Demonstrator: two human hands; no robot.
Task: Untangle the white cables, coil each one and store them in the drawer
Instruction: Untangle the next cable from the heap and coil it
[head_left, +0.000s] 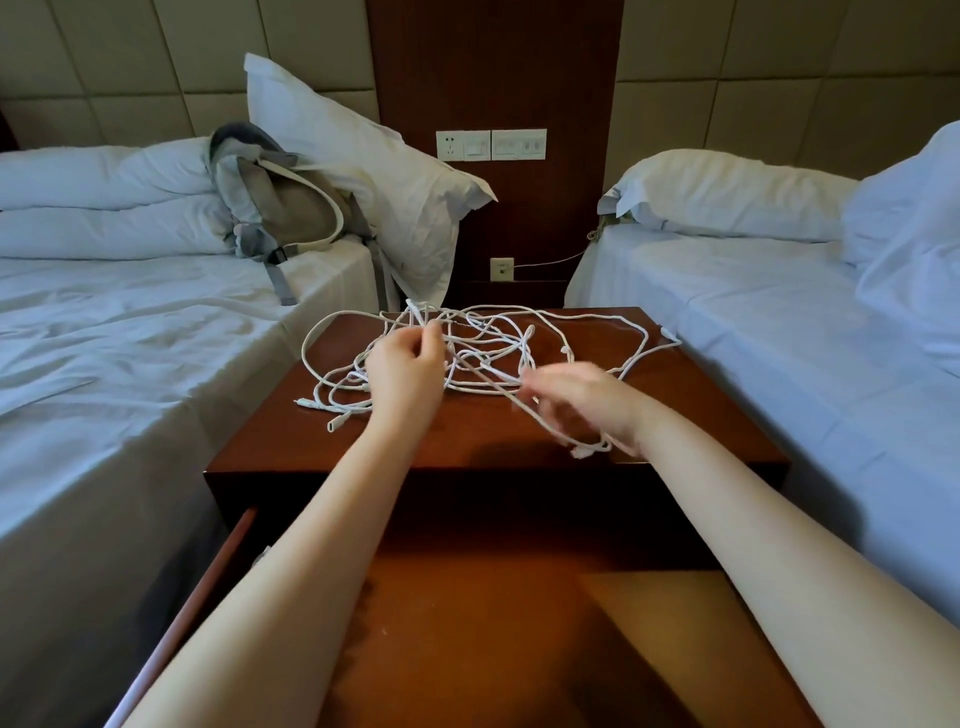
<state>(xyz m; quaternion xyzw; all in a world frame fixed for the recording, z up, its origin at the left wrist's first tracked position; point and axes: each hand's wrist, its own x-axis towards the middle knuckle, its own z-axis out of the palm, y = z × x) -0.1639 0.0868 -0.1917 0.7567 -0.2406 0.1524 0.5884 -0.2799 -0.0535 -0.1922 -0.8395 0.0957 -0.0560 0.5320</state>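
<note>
The cables (483, 353) sprawled across the desk's (467, 441) far half, nearly edge to edge. A bare strip ran along its near edge. The left bed (156, 364) and right bed (779, 338) flanked the side edges; the drawer (467, 649) stood open below.

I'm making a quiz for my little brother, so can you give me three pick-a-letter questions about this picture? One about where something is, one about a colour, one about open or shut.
1. Where does the grey fabric backpack lie?
A. on the left white-sheeted bed
B. on the floor
C. on the right bed

2. What colour are the tangled thin cables on the dark wooden nightstand?
A. black
B. white
C. red

3. How is the nightstand's wooden drawer?
A. shut
B. pulled open
C. lying on a bed

Answers: 1 A, it rests on that bed's sheet; 2 B, every strand is white; 3 B, its bare inside shows in front of the nightstand.
</note>
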